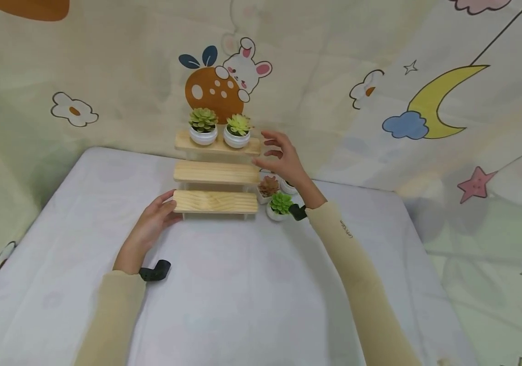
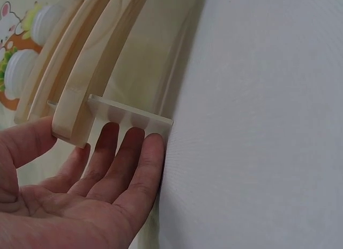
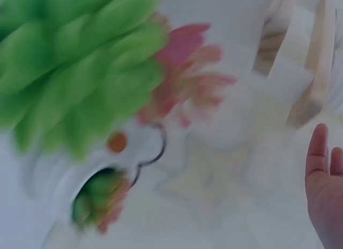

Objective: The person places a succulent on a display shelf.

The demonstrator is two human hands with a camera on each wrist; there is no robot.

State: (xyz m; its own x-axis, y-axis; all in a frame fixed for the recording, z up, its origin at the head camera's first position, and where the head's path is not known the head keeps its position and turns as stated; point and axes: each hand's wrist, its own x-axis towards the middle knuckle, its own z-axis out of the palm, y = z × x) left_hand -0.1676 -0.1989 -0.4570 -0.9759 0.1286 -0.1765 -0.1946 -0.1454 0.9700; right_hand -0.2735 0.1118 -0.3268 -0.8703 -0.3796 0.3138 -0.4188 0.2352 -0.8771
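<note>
A three-tier wooden shelf stand (image 1: 215, 202) with pale side legs stands against the far backdrop. My left hand (image 1: 153, 219) holds the left end of its lowest board. In the left wrist view the thumb is at the board's end (image 2: 72, 120), and the other fingers (image 2: 153, 158) reach below it by the leg (image 2: 131, 110). Two green succulents in white pots, one on the left (image 1: 203, 127) and one on the right (image 1: 237, 131), sit on the top board. My right hand (image 1: 284, 157) hovers off the top board's right end, fingers spread and loosely bent, holding nothing.
Right of the stand, below my right hand, are a reddish succulent (image 1: 268, 188), a bright green succulent (image 1: 281, 204) and a partly hidden white pot (image 1: 288, 188). A white cloth covers the table (image 1: 242, 295). A printed fabric backdrop (image 1: 137, 76) rises behind.
</note>
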